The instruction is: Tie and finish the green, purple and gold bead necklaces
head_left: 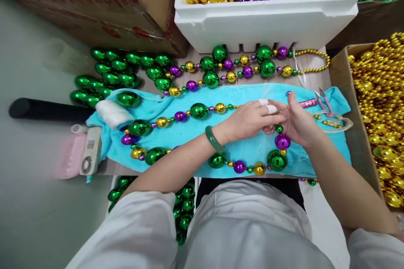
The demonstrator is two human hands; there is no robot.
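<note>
Over the turquoise towel (pixel 186 138), my two hands meet at the ends of a bead strand (pixel 198 111) in green, gold and purple. My left hand (pixel 249 118), with a green bangle (pixel 213 138) at the wrist and white wraps (pixel 270 109) on its fingers, is closed on the strand's end. Against it, my right hand (pixel 298 124) has its palm turned up and thumb raised, its curled fingers partly hidden around the strand. A small green bead (pixel 278 128) and a purple bead (pixel 282 141) hang beside the right palm. Thin clear thread trails below.
A finished-looking necklace (pixel 211 79) lies behind the towel. Thread snips (pixel 325 103) lie at right, a thread spool (pixel 113 114) at left near large green beads (pixel 110 77). A white foam box (pixel 267 19) of beads stands at the back; a carton (pixel 362 113) holds gold beads.
</note>
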